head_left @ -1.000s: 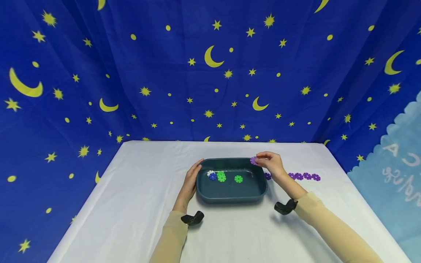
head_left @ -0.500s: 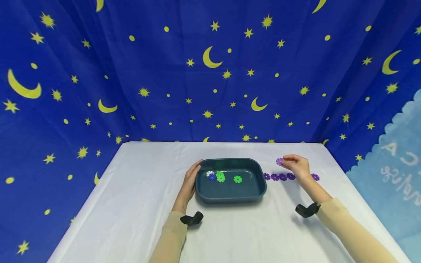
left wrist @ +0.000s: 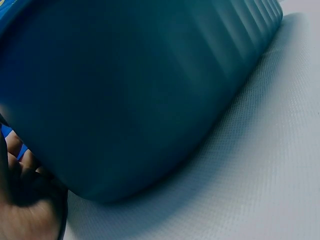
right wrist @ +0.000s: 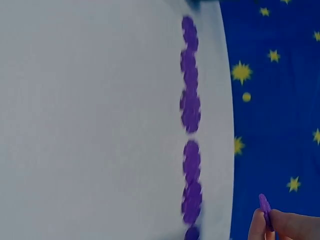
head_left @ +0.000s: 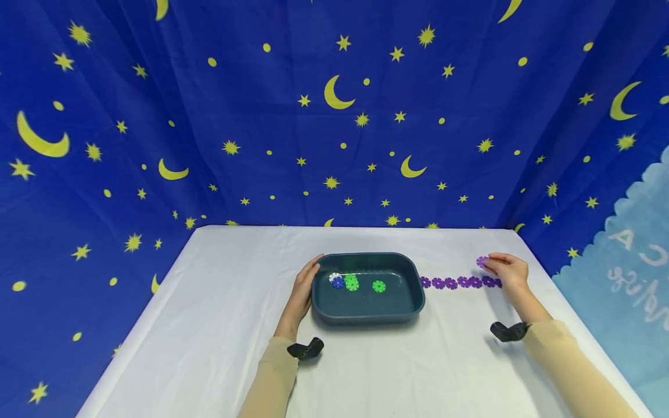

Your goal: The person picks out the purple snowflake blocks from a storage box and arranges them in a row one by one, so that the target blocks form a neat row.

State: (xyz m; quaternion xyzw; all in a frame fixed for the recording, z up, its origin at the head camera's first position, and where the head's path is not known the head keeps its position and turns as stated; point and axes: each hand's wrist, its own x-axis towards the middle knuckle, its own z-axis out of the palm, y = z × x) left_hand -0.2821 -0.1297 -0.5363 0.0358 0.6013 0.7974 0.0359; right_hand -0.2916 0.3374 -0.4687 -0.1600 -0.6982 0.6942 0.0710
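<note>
Between thumb and fingers my right hand pinches a purple notched plastic disc, a snowflake-shaped building piece. It is raised above the far end of a row of purple discs on the table; the hand covers part of the last ones. In the right wrist view the pinched disc appears nearly edge-on at lower right. My left hand holds the left end of a dark teal plastic tub, fingertips at its rim. Inside lie green discs, a blue disc and a white disc.
A white cloth covers the table. Blue curtain with stars and moons stands behind and beside it, and a light blue panel hangs at the right. The purple row begins right at the tub's right side.
My right hand has carried the purple disc rightward from the tub's far right corner, along the row to its right end. My left hand and the tub have stayed in place.
</note>
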